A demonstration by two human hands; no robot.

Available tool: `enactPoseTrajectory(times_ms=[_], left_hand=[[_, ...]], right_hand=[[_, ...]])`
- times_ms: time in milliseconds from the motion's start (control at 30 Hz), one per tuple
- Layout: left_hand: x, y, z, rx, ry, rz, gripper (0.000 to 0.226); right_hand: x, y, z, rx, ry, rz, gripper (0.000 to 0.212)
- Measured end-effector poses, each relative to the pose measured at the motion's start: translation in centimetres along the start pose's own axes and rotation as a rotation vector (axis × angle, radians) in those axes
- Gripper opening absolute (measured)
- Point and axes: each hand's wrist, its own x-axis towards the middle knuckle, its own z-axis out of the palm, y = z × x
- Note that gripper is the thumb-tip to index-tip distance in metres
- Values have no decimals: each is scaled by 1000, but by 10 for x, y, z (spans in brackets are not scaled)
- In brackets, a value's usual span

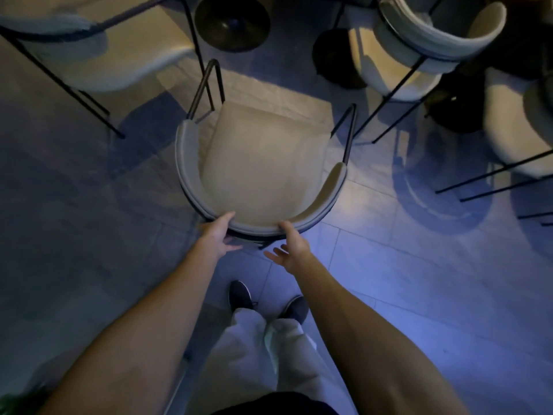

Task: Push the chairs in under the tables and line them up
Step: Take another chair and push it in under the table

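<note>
Chair [257, 163] stood mid-frame, more chairs [425, 37] along top edge. Left hand [217, 235]: thumb lay on backrest rim, fingers loose underneath. Right hand [288, 247]: thumb touched rim, fingers spread apart.

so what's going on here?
A person stands behind a chair with both hands at its curved back. The left hand and right hand each have a thumb at the rim, with fingers loose rather than clamped. The chair stands on open floor, short of a dark round base. Other chairs stand on both sides.
</note>
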Motion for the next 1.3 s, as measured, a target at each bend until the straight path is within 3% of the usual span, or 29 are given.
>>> enactPoseTrajectory(times_ms=[200,400,533,767,933,1133,1200,1300], left_hand=[[27,14,-6,-79,-94,-79,55],[29,21,-9,-50,-130,-84,10],[27,23,-10,-92,-129,-48,43],[20,53,13,-54,-134,1,44],[43,82,23,-45,-115,23,83],[33,93,62,-105,-123,-5,62],[29,91,80,-139,-119,-14,40],[27,90,107,-206,-153,-51,30]], right_hand=[[14,-8,23,114,51,-52,54],[17,-13,31,93,138,-68,44],[14,-23,33,90,157,-61,39],[11,-58,43,140,143,-94,41],[20,-85,58,158,141,-91,37],[20,-131,52,124,187,-141,38],[22,-152,46,81,195,-187,37],[28,-182,39,46,210,-235,33]])
